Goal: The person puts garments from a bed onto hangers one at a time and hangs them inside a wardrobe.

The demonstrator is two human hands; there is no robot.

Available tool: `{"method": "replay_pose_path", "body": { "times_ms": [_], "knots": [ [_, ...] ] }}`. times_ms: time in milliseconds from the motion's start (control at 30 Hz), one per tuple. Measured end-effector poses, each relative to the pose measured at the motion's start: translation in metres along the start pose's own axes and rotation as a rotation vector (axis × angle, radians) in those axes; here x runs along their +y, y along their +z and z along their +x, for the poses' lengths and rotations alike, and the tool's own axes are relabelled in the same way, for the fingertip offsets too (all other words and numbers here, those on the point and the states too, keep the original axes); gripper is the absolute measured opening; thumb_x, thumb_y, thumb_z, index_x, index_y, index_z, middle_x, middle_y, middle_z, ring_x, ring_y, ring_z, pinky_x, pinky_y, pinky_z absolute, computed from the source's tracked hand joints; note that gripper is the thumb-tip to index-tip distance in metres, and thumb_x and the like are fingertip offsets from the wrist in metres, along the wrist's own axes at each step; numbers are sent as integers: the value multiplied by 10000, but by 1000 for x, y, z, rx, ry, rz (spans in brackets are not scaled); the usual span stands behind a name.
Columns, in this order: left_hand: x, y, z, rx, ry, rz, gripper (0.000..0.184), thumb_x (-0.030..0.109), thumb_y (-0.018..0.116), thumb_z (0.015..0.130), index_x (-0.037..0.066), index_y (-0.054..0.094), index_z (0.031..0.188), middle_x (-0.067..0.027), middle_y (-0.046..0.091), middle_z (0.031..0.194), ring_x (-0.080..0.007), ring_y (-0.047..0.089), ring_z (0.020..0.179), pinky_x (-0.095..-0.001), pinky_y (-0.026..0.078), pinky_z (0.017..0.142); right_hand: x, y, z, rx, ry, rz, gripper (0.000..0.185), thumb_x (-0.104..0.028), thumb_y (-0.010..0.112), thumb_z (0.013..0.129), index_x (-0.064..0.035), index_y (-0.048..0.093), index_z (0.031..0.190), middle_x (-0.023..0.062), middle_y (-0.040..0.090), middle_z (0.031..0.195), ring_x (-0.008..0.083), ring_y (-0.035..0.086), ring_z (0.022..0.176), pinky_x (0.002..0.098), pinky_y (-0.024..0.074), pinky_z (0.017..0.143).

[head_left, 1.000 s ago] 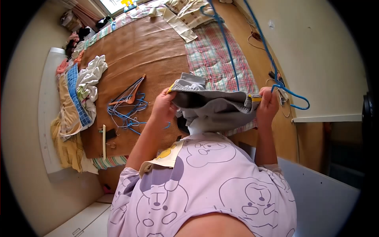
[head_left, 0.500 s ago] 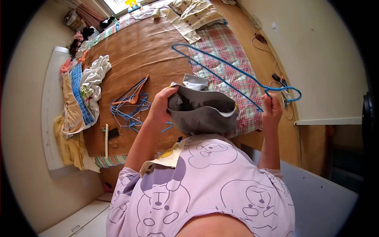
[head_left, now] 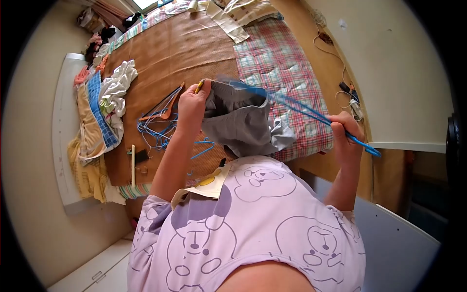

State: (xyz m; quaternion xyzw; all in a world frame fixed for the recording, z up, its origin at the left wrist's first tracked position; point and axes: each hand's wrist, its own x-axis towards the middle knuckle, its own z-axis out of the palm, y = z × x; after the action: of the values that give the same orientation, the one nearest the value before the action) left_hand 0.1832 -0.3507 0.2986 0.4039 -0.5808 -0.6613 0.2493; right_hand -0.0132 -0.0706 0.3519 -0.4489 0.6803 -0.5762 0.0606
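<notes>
My left hand (head_left: 192, 104) is closed on the waistband edge of a grey pair of elastic-waist pants (head_left: 238, 129), holding it up in front of me with its opening toward me. A small yellow bit shows by the left fingertips. In my right hand (head_left: 348, 134) a blue clothes hanger (head_left: 311, 113) is gripped near its hook. The hanger's far end is blurred and lies at the garment's waist opening; whether it is inside or just in front I cannot tell. A pale grey part of cloth (head_left: 282, 134) hangs at the garment's right side.
On the bed's brown mat (head_left: 160, 53) lies a tangle of blue hangers (head_left: 156, 134) with a wooden hanger (head_left: 168, 108). Piled clothes (head_left: 116, 87) sit along the left edge. A plaid quilt (head_left: 287, 63) covers the right side. Cables and a power strip (head_left: 351, 95) lie by the wall.
The hanger has swung edge-on, and its far end has come down to the garment's waist. My left hand has raised the waistband slightly to the left. My right hand has moved right.
</notes>
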Motion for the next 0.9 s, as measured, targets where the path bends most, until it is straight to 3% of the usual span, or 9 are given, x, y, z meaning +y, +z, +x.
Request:
{"method": "replay_pose_path", "body": {
  "times_ms": [33,67,233,333,367,400,500,733,900],
  "knots": [
    [-5,2,3,75,94,11,335,323,589,880,-1,590,793,61,454,624,-50,326,568,-222,289,513,-5,-2,2,-86,-4,-89,250,-237,632,843,11,614,812,51,532,646,111,473,561,245,350,486],
    [-3,2,5,75,92,13,335,323,589,880,-1,590,793,61,454,624,-50,326,568,-222,289,513,-9,-2,5,-86,-2,-88,250,-237,632,843,11,614,812,51,532,646,111,473,561,245,350,486],
    [12,20,-7,244,305,492,342,369,674,794,37,594,811,-53,566,621,-144,537,585,-275,407,547,-15,17,11,-217,62,-196,242,-229,621,845,4,623,779,75,553,640,158,508,548,261,383,507],
    [16,45,-27,250,469,661,344,328,716,766,44,574,901,-22,579,668,-89,534,614,-235,433,564,-5,55,14,-157,112,-142,199,-198,616,847,-5,632,804,62,563,648,133,506,555,251,392,524],
    [13,51,-31,260,608,710,334,318,730,740,70,578,904,-71,596,693,-164,588,615,-278,461,558,-5,65,16,-216,252,-62,176,-178,618,844,-4,633,824,54,570,657,118,513,571,249,398,535],
    [12,54,-35,256,609,711,334,318,730,740,70,578,904,-71,596,693,-164,588,615,-278,461,558,-4,70,16,-275,392,21,156,-158,619,841,-3,635,844,47,577,667,103,519,587,247,404,546],
    [12,54,-37,264,685,939,309,335,686,767,90,590,929,-108,633,793,-297,628,688,-346,504,586,7,73,18,-351,382,195,131,-125,624,836,-1,636,876,28,597,707,79,532,628,230,409,553],
    [48,37,-23,396,951,1147,237,330,651,792,95,649,818,-68,639,742,-244,628,641,-321,498,549,-3,34,46,-267,362,254,107,-74,623,828,17,640,881,23,616,740,68,539,650,195,415,562],
    [52,70,-44,283,1020,1203,238,326,642,800,97,638,735,-61,617,655,-248,604,561,-325,469,493,-7,80,49,-307,109,52,127,-139,646,805,-20,651,846,101,608,654,167,580,602,291,449,580]
  ]
}}
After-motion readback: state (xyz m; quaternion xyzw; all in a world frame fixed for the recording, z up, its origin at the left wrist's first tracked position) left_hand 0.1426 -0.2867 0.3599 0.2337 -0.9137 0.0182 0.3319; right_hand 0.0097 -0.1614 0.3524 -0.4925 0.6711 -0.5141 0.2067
